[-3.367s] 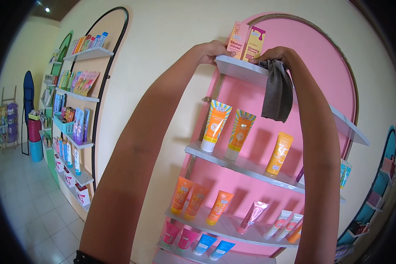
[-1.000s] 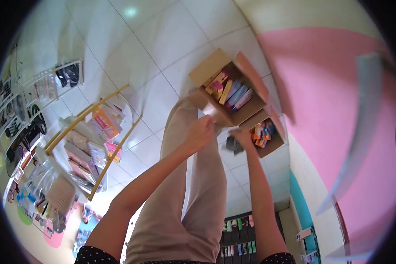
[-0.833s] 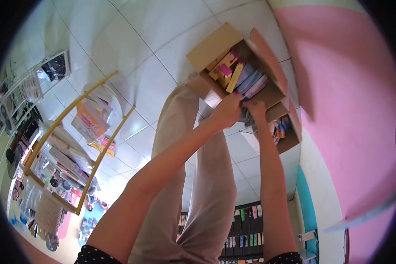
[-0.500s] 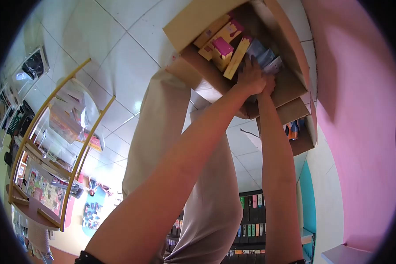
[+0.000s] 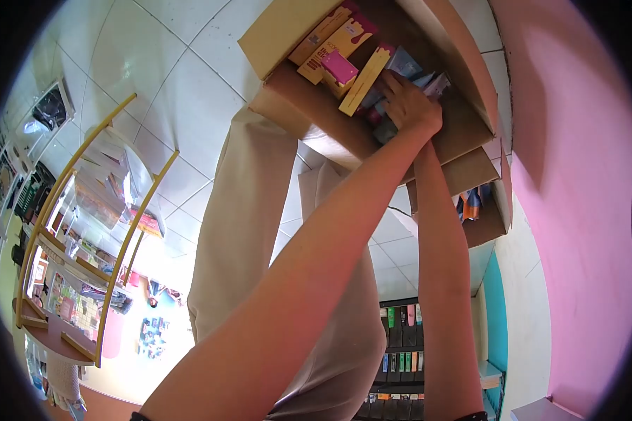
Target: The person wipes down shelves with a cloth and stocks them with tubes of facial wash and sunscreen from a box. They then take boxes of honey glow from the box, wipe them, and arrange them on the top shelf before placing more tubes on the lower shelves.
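Inside an open cardboard box (image 5: 309, 116) at the top, my left hand (image 5: 409, 105) reaches down among soft packets. Its fingers are bent and spread apart, right over a blue packet (image 5: 404, 63). A pale, shiny packet (image 5: 437, 85) stands beside the knuckles. My right forearm (image 5: 442, 231) runs up behind the left wrist, so my right hand is hidden there. Left of the fingers, a slim yellow carton (image 5: 365, 81) leans upright. Further left lie a yellow carton with a pink top (image 5: 339, 68) and a larger yellow and brown carton (image 5: 333, 50).
A second cardboard box (image 5: 488, 228) with blue and orange packets sits just below the first. The pink wall (image 5: 576, 210) rises on the right. My trousered legs (image 5: 242, 210) are close to the box. A yellow-framed rack (image 5: 119, 266) stands left; dark shelves (image 5: 402, 339) hold several tubes.
My left hand has shifted slightly up and right, its wrist now covering my right hand, which showed before. The box and its cartons appear further left and up in view.
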`<action>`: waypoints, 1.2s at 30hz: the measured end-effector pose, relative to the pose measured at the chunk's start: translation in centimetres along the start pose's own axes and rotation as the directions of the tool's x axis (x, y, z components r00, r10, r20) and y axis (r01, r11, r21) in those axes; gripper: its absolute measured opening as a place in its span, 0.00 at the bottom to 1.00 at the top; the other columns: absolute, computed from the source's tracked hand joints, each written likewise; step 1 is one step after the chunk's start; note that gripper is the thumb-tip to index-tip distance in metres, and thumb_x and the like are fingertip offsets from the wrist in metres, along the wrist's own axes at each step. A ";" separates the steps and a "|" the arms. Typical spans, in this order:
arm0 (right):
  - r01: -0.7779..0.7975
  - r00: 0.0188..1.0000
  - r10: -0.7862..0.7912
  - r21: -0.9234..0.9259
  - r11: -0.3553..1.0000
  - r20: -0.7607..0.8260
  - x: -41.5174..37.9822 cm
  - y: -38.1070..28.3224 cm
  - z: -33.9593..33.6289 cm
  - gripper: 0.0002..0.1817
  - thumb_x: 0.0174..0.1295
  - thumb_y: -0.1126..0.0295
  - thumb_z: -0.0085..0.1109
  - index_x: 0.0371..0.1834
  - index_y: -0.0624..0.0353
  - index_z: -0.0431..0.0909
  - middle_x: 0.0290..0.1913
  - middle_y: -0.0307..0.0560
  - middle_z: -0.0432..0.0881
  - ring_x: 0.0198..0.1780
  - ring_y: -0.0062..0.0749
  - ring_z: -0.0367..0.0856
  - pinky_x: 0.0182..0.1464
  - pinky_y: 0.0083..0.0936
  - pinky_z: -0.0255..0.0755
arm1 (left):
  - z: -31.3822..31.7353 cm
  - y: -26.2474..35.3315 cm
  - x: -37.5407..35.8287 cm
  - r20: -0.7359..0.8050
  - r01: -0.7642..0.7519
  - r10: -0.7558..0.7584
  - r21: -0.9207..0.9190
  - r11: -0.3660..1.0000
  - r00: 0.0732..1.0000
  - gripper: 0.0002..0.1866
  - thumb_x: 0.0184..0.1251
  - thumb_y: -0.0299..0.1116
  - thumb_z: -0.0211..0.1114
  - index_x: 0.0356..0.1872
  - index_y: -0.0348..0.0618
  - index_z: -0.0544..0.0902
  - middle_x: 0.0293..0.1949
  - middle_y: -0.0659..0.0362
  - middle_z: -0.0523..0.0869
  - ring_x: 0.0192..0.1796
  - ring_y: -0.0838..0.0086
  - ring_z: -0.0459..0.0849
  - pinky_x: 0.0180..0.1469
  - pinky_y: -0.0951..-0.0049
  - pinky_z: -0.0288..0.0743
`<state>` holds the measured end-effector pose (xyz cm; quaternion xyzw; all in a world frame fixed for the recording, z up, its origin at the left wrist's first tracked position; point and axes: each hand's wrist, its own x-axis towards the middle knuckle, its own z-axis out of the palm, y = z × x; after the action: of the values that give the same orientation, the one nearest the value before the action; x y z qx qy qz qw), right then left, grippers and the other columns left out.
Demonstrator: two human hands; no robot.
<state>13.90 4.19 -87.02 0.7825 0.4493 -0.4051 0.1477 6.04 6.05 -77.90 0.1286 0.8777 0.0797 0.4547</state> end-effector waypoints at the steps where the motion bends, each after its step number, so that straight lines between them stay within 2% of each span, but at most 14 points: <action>1: 0.050 0.997 -0.050 0.003 0.999 0.052 1.1 0.5 -0.1 0.27 0.46 0.52 0.52 0.42 0.64 0.63 0.43 0.55 0.74 0.46 0.47 0.73 0.42 0.36 0.68 | 0.0 0.4 0.1 -0.029 0.035 -0.036 -0.022 0.999 0.999 0.42 0.43 0.38 0.60 0.56 0.23 0.51 0.57 0.45 0.52 0.61 0.57 0.52 0.55 0.62 0.58; 6: 0.289 0.904 -0.293 0.059 0.955 0.313 4.3 3.5 0.7 0.26 0.46 0.52 0.53 0.40 0.64 0.68 0.42 0.54 0.75 0.46 0.46 0.73 0.42 0.35 0.68 | -0.6 0.0 1.3 -0.040 0.057 -0.058 -0.014 0.998 0.998 0.40 0.43 0.37 0.60 0.55 0.24 0.52 0.54 0.44 0.58 0.57 0.58 0.57 0.53 0.66 0.61; 10: 0.321 0.906 -0.392 0.343 0.883 0.161 3.9 3.8 1.9 0.25 0.45 0.50 0.53 0.35 0.63 0.73 0.38 0.51 0.77 0.43 0.45 0.74 0.41 0.32 0.68 | -0.8 -0.5 0.9 -0.020 0.032 -0.031 0.032 0.999 0.999 0.34 0.48 0.36 0.53 0.55 0.28 0.54 0.54 0.44 0.60 0.56 0.54 0.60 0.53 0.64 0.63; 12: 0.301 0.952 -0.296 -0.064 0.951 0.084 3.1 2.5 1.5 0.26 0.43 0.48 0.54 0.33 0.63 0.74 0.34 0.52 0.78 0.40 0.43 0.76 0.41 0.30 0.68 | -0.8 -0.9 0.9 -0.042 0.004 -0.001 0.061 0.998 0.999 0.33 0.48 0.36 0.53 0.55 0.29 0.56 0.53 0.44 0.61 0.55 0.55 0.61 0.52 0.63 0.63; 13: 0.300 0.952 -0.294 -0.062 0.952 0.086 1.7 0.7 0.5 0.26 0.43 0.48 0.54 0.33 0.63 0.74 0.34 0.52 0.78 0.40 0.43 0.76 0.41 0.30 0.68 | -0.9 -1.1 1.1 -0.054 -0.015 0.016 0.011 1.000 0.998 0.30 0.48 0.36 0.53 0.52 0.30 0.59 0.52 0.43 0.63 0.54 0.55 0.63 0.52 0.62 0.63; 15: 0.098 0.986 -0.072 -0.172 0.980 0.147 -1.3 -3.0 -2.2 0.28 0.42 0.47 0.54 0.33 0.65 0.73 0.36 0.51 0.78 0.41 0.37 0.76 0.41 0.32 0.67 | -1.4 -1.3 1.6 -0.073 -0.042 0.039 -0.035 0.999 0.997 0.27 0.48 0.35 0.53 0.50 0.30 0.62 0.51 0.42 0.65 0.52 0.54 0.66 0.51 0.61 0.64; 16: 0.096 0.986 -0.071 -0.169 0.981 0.149 -1.2 -2.6 -2.2 0.28 0.42 0.47 0.54 0.33 0.65 0.73 0.36 0.51 0.78 0.41 0.37 0.76 0.41 0.32 0.67 | -1.7 -1.6 1.7 -0.011 -0.034 0.033 -0.084 0.996 0.999 0.25 0.47 0.34 0.54 0.47 0.31 0.64 0.50 0.42 0.66 0.50 0.54 0.68 0.49 0.60 0.65; 18: 0.150 0.938 -0.179 0.117 0.982 0.297 -1.1 -2.5 -2.8 0.25 0.41 0.49 0.54 0.30 0.64 0.74 0.36 0.48 0.76 0.41 0.31 0.74 0.42 0.30 0.65 | -2.1 -2.2 1.9 0.049 -0.024 0.031 -0.135 0.991 0.998 0.22 0.47 0.32 0.55 0.44 0.32 0.66 0.49 0.42 0.67 0.47 0.53 0.71 0.47 0.59 0.66; 19: 0.154 0.938 -0.182 0.117 0.981 0.296 -1.1 -2.7 -3.2 0.25 0.41 0.49 0.54 0.30 0.64 0.74 0.36 0.48 0.76 0.41 0.31 0.74 0.42 0.30 0.65 | -2.3 -2.8 1.8 0.046 -0.094 0.098 -0.091 0.991 0.994 0.19 0.47 0.29 0.55 0.42 0.32 0.67 0.49 0.42 0.66 0.46 0.52 0.72 0.46 0.59 0.67; 21: 0.048 0.819 -0.298 0.459 0.887 0.491 -1.3 -2.8 -4.0 0.19 0.38 0.55 0.55 0.26 0.61 0.73 0.32 0.41 0.74 0.38 0.27 0.71 0.42 0.24 0.62 | -2.2 -3.4 1.6 0.045 -0.159 0.161 -0.044 0.986 0.986 0.17 0.46 0.26 0.55 0.40 0.31 0.67 0.49 0.43 0.66 0.44 0.52 0.73 0.44 0.59 0.69; 24: -0.069 0.820 -0.276 0.565 0.822 0.502 -2.1 -2.9 -3.9 0.14 0.35 0.60 0.55 0.24 0.57 0.73 0.28 0.39 0.72 0.33 0.27 0.68 0.41 0.20 0.60 | -1.6 -4.1 1.0 0.012 -0.306 0.307 0.096 0.947 0.952 0.15 0.47 0.22 0.52 0.40 0.30 0.68 0.50 0.44 0.65 0.45 0.52 0.72 0.43 0.60 0.69; 26: -0.161 0.811 -0.216 0.562 0.811 0.544 -2.3 -3.0 -3.9 0.14 0.34 0.61 0.55 0.24 0.57 0.73 0.28 0.39 0.72 0.32 0.28 0.69 0.40 0.20 0.61 | -1.2 -4.6 0.8 -0.135 -0.422 0.430 0.081 0.903 0.893 0.17 0.48 0.20 0.49 0.43 0.28 0.66 0.49 0.43 0.65 0.46 0.51 0.70 0.44 0.60 0.68; 29: -0.320 0.771 -0.139 0.566 0.760 0.622 -1.8 -2.9 -4.1 0.14 0.33 0.63 0.55 0.26 0.56 0.73 0.28 0.40 0.72 0.32 0.30 0.70 0.38 0.22 0.64 | -1.1 -5.1 0.9 -0.205 -0.477 0.461 -0.035 0.878 0.864 0.20 0.48 0.21 0.48 0.46 0.28 0.65 0.48 0.42 0.65 0.48 0.50 0.69 0.46 0.60 0.67; 36: -0.468 0.733 -0.092 0.597 0.652 0.674 -1.6 -3.8 -4.5 0.22 0.31 0.64 0.58 0.35 0.59 0.71 0.31 0.46 0.74 0.34 0.35 0.73 0.40 0.28 0.68 | -2.3 -3.9 1.3 -0.106 -0.394 0.382 -0.132 0.910 0.918 0.22 0.48 0.26 0.47 0.47 0.25 0.64 0.44 0.39 0.67 0.47 0.49 0.69 0.48 0.59 0.63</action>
<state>12.58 8.04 -82.49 0.6255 0.0752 -0.7765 0.0111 2.81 2.63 -78.55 0.2625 0.8431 0.2394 0.4037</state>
